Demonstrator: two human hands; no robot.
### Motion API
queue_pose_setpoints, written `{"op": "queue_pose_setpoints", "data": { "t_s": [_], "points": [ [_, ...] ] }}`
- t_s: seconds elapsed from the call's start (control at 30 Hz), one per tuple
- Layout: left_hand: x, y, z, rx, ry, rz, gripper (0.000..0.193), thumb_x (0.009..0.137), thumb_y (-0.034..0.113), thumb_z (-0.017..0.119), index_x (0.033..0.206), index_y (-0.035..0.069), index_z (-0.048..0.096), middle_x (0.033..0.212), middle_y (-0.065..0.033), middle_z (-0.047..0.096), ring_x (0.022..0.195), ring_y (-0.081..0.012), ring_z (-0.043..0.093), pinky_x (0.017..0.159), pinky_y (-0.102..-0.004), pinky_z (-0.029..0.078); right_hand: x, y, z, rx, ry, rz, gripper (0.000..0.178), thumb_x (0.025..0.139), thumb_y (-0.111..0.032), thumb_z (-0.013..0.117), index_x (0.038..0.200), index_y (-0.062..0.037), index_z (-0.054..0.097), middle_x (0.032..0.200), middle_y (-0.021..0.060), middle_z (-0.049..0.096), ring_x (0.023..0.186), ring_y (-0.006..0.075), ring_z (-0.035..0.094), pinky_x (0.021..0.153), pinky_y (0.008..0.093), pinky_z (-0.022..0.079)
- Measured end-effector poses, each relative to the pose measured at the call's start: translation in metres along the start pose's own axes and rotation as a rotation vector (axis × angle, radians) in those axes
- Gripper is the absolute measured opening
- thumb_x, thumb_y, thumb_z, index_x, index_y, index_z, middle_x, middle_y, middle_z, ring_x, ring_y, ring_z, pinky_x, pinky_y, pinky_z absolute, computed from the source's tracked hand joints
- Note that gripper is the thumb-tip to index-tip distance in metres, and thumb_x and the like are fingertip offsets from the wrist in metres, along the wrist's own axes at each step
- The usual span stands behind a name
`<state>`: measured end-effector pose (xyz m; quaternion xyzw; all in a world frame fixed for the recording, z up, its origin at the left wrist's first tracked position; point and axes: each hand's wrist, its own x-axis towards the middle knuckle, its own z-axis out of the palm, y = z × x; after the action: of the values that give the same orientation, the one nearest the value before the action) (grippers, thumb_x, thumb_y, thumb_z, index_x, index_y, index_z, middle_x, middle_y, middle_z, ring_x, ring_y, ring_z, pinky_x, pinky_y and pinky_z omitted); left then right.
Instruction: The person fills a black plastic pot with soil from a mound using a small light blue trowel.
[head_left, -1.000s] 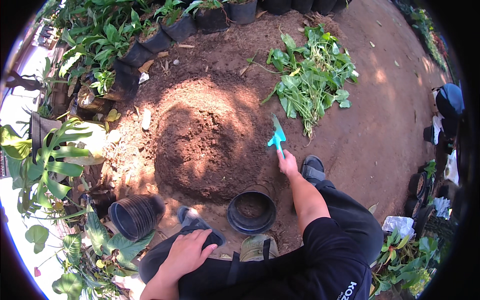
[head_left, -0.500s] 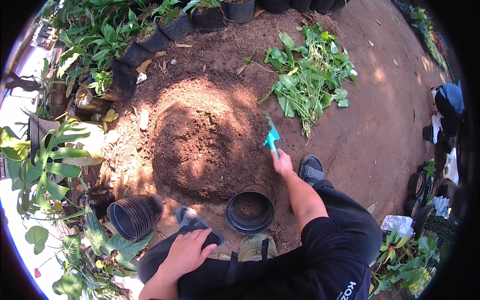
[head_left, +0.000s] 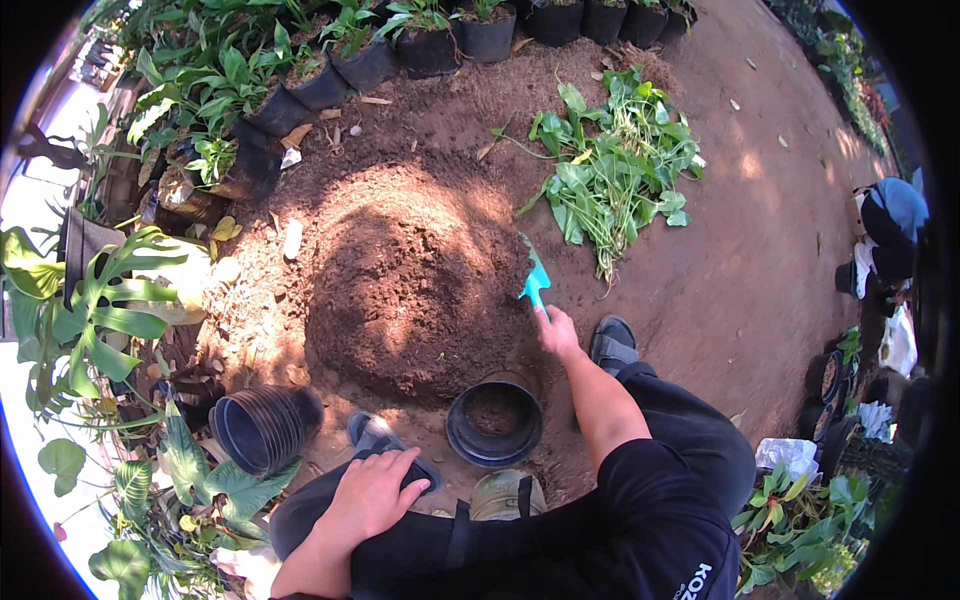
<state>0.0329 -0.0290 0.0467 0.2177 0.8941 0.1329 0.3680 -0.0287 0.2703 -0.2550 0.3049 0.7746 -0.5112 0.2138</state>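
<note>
The left hand [head_left: 376, 492] lies flat, palm down and fingers extended, on the left leg [head_left: 310, 500] in dark trousers. Well apart from it, farther forward and to the right, the right hand [head_left: 557, 334] is closed around the handle of a turquoise trowel with a pointed blade [head_left: 537, 275]. The trowel's blade sits just beyond that hand's fingers, at the right edge of a rounded heap of dark brown soil [head_left: 400, 290]; whether it touches the soil is hard to tell.

To the left of the left hand, a nested stack of black ribbed plastic pots [head_left: 290, 412] lies tipped over, with a green split-leaf plant [head_left: 125, 320] farther out. The heap spreads ahead of the left hand. A round black plastic pot [head_left: 494, 456] stands between the hands, nearer the body than the right one. Far ahead of both curves a row of black plant bags [head_left: 370, 68]. Beyond the right hand, a pile of loose green leafy plants [head_left: 615, 165] lies on bare, reddish-brown earth [head_left: 740, 260], which stretches away rightward.

The trowel points away from the body and slightly left, its long axis nearly in line with the right forearm.
</note>
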Motion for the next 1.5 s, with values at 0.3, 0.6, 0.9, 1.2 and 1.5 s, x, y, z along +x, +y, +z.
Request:
{"op": "queue_pose_setpoints", "data": {
  "t_s": [0.3, 0.6, 0.9, 1.2, 1.5],
  "points": [
    [-0.019, 0.0, 0.007, -0.012, 0.076, 0.007, 0.044, 0.083, 0.035, 0.051, 0.116, 0.005, 0.048, 0.103, -0.0155, 0.057, 0.097, -0.0318, 0.053, 0.081, -0.0405, 0.042, -0.027, -0.016, -0.011, 0.037, -0.035, -0.055, 0.038, 0.087, -0.038, 0.048, 0.081, -0.0015, 0.053, 0.053, 0.0073, 0.049, 0.041, 0.016, 0.05, 0.039, 0.0312, 0.039],
    [-0.038, -0.008, 0.019, -0.008, 0.154, 0.031, 0.046, 0.084, 0.037, 0.049, 0.115, 0.004, 0.048, 0.098, -0.0158, 0.059, 0.092, -0.0309, 0.056, 0.078, -0.0417, 0.043, -0.055, -0.035, -0.021, 0.115, -0.139, -0.098, 0.037, 0.088, -0.038, 0.048, 0.076, -0.0029, 0.05, 0.052, 0.0043, 0.047, 0.04, 0.0145, 0.046, 0.037, 0.0291, 0.037],
    [-0.049, -0.014, 0.026, -0.084, 0.115, 0.082, 0.046, 0.085, 0.038, 0.047, 0.115, 0.004, 0.048, 0.103, -0.0185, 0.057, 0.096, -0.0338, 0.054, 0.081, -0.0419, 0.043, -0.097, -0.058, -0.025, 0.107, -0.297, -0.171, 0.037, 0.088, -0.039, 0.047, 0.076, -0.0043, 0.049, 0.052, 0.0044, 0.047, 0.039, 0.0139, 0.045, 0.036, 0.0279, 0.035],
    [-0.06, -0.017, 0.028, -0.071, 0.228, 0.095, 0.045, 0.084, 0.036, 0.048, 0.114, 0.002, 0.049, 0.101, -0.0189, 0.058, 0.094, -0.0337, 0.055, 0.08, -0.0437, 0.043, -0.157, -0.074, -0.034, 0.013, -0.448, -0.177, 0.036, 0.089, -0.038, 0.045, 0.077, -0.0049, 0.048, 0.052, 0.0034, 0.046, 0.038, 0.0133, 0.042, 0.037, 0.027, 0.033],
    [-0.073, -0.02, 0.031, -0.074, 0.242, 0.076, 0.046, 0.084, 0.036, 0.048, 0.116, 0.003, 0.048, 0.1, -0.0182, 0.058, 0.094, -0.0336, 0.055, 0.08, -0.0439, 0.043, -0.219, -0.068, -0.067, -0.215, -0.609, -0.103, 0.037, 0.089, -0.038, 0.046, 0.075, -0.004, 0.049, 0.056, 0.0039, 0.048, 0.042, 0.0122, 0.045, 0.039, 0.027, 0.037]
  ]
}}
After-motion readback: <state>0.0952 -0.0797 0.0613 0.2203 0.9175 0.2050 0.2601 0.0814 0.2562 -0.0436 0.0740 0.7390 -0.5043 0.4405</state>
